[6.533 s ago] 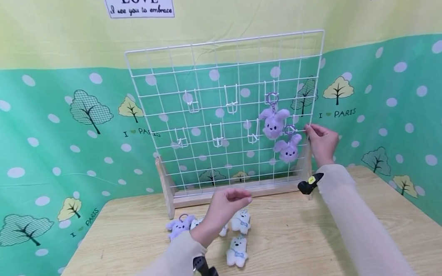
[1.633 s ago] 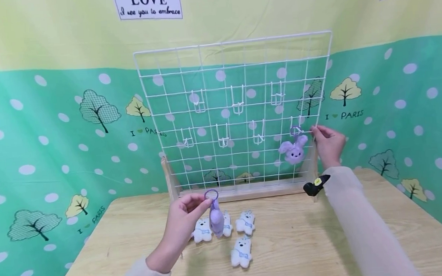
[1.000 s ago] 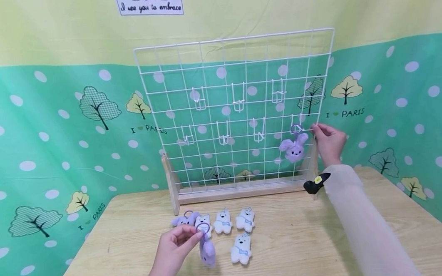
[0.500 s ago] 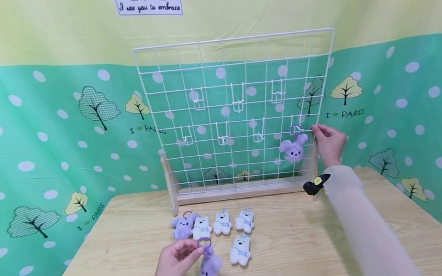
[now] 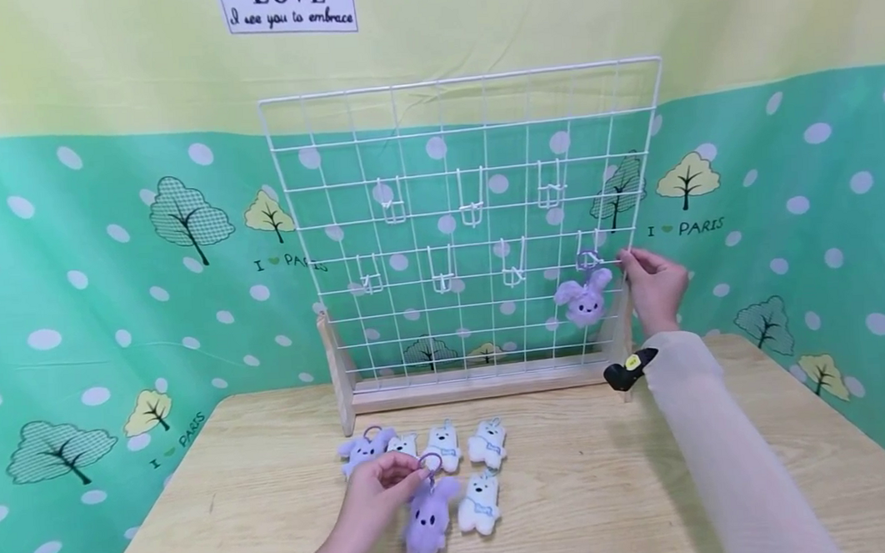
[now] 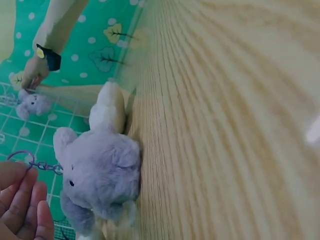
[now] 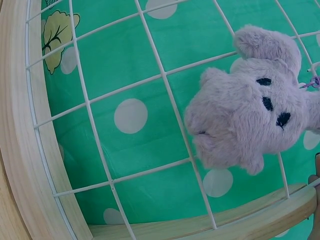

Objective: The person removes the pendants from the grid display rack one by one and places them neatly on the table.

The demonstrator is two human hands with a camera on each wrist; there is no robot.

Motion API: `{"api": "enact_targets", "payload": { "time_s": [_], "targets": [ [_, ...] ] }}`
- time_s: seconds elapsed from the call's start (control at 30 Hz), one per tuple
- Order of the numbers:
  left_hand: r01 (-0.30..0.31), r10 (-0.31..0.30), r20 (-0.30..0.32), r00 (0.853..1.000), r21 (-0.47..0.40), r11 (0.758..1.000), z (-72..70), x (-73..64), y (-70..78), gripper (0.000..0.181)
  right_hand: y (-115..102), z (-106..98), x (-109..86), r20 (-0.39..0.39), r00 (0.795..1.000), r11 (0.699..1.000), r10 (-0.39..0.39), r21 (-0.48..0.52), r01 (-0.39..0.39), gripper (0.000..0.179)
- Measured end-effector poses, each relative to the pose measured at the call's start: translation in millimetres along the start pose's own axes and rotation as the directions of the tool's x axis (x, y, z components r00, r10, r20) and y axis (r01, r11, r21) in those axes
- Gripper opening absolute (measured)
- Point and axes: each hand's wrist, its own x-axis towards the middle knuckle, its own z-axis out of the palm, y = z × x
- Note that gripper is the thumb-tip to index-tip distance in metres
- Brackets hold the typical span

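My left hand (image 5: 375, 497) pinches the purple ring of a lilac bunny plush keychain (image 5: 429, 519). The bunny hangs upright from its chain, low at the tabletop; up close in the left wrist view the plush (image 6: 107, 167) shows its fluffy side. My right hand (image 5: 655, 289) grips the right edge of the white wire grid rack (image 5: 460, 80), thumb and fingers at the side bar. Beside that hand, a second bunny keychain (image 5: 583, 302) hangs by its ring on the lower right hook; its face fills much of the right wrist view.
Another lilac bunny keychain (image 5: 362, 454) lies at the left of a row of white bear plush keychains (image 5: 487, 444), with one more white bear (image 5: 479, 504) nearer me. Several bare hooks (image 5: 472, 214) sit on the grid. The rack's wooden base (image 5: 486, 384) stands behind them.
The bunny keychain from the upper right hook is off the rack; my left hand has carried it down to the table and shifted slightly right just now. The right hand stays put.
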Motion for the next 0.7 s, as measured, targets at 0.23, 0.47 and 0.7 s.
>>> {"api": "enact_targets", "payload": {
  "time_s": [0.23, 0.47, 0.7],
  "targets": [
    [0.004, -0.003, -0.017, 1.000, 0.052, 0.999, 5.3, 12.6, -5.9, 0.015, -1.6, -0.3, -0.7, 0.002, 1.000, 1.000, 0.012, -0.002, -0.012, 0.038],
    [-0.017, 0.020, -0.025, 0.999, 0.114, 0.993, 4.0, 18.2, -11.1, 0.011, -1.4, -0.5, -2.1, 0.002, 1.000, 1.000, 0.012, -0.014, -0.012, 0.040],
    [-0.043, 0.044, -0.010, 0.999, 0.133, 0.990, 5.0, 22.7, -17.3, 0.010, -2.6, 0.4, -2.5, 0.004, 1.000, 1.000, 0.022, -0.009, -0.022, 0.039]
  ]
}}
